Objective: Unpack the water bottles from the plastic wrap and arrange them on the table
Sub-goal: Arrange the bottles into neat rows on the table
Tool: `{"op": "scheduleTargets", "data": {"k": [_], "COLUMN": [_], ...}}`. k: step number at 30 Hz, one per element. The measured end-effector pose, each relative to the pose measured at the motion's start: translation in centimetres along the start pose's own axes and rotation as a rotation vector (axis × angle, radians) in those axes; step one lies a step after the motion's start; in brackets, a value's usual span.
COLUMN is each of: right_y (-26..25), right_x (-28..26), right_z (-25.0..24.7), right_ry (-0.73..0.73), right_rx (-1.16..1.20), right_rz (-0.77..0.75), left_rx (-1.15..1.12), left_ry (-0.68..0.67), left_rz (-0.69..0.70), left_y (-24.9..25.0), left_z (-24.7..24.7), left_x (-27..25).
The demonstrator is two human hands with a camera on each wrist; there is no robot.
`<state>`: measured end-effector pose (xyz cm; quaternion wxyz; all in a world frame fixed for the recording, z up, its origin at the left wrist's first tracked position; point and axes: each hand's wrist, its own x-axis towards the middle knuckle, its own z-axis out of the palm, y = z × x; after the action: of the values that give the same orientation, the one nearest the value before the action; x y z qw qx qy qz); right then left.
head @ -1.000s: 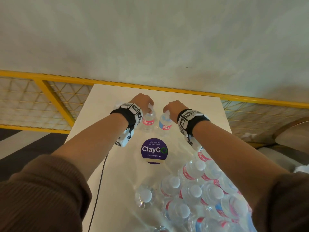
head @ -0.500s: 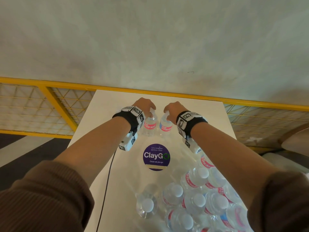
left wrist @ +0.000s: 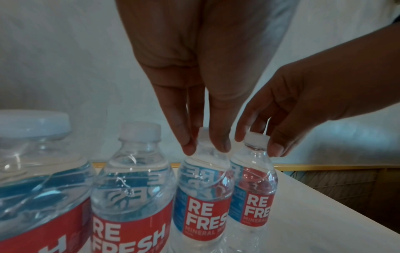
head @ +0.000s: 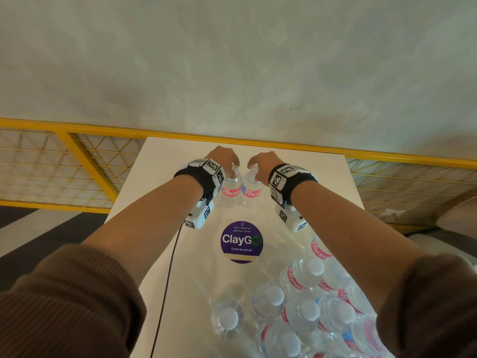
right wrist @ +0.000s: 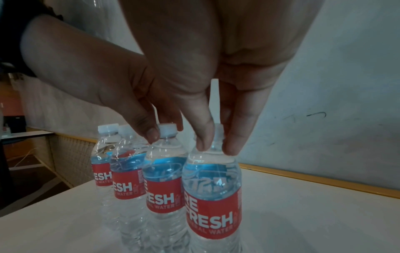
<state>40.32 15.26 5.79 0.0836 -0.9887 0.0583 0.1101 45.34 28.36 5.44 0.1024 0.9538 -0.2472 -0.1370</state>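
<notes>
Two clear water bottles with red labels and white caps stand upright side by side at the far middle of the white table (head: 309, 177). My left hand (head: 233, 170) pinches the cap of the left bottle (head: 231, 191); in the left wrist view the hand (left wrist: 204, 145) pinches that bottle (left wrist: 203, 191). My right hand (head: 254, 170) pinches the cap of the right bottle (head: 251, 191), which shows up close (right wrist: 213, 196) under the hand (right wrist: 216, 145). Two more bottles (left wrist: 129, 188) (left wrist: 39, 196) stand in the same row, to the left. Several bottles (head: 304, 308) remain in the torn plastic wrap (head: 284, 244) at the near right.
A round purple ClayGo sticker (head: 242, 241) lies mid-table. A black cable (head: 167, 280) runs along the table's left side. A yellow railing (head: 77, 130) with mesh borders the far edge, with a pale wall behind. One bottle (head: 227, 319) stands apart at the pack's left.
Both hands have brought their bottles closer together; the bottles were apart and slightly tilted a second ago and now stand upright, side by side.
</notes>
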Motion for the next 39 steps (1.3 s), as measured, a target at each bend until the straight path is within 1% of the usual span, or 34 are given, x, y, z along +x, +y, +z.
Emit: {"op": "scheduleTargets", "data": {"k": [6,13,24,33,39], "right_y": [0.1,0.0,-0.1,-0.3,-0.2], "right_x": [-0.1,-0.5,-1.3,-1.2,-1.3], "right_z": [0.0,-0.1,-0.1,0.0,-0.3], "right_ry": [0.018,-0.024,-0.039,-0.012,-0.016], "right_rx": [-0.004,0.033,0.089,0.081,0.044], "right_rz": [-0.028,0.021,0.034,0.039,0.019], "left_rx": [-0.008,-0.027,-0.036,-0.044,-0.022], "left_ry": [-0.014,-0.016,-0.012,0.016,0.001], "left_rz": [0.000,0.029,0.043,0.043,0.041], "left_y": [-0.3,-0.3,-0.6,-0.6,-0.6], "left_z": [-0.2,-0.3,-0.3,0.2,0.2], "left_x": [0.1,-0.1,-0.5,0.0,0.3]}}
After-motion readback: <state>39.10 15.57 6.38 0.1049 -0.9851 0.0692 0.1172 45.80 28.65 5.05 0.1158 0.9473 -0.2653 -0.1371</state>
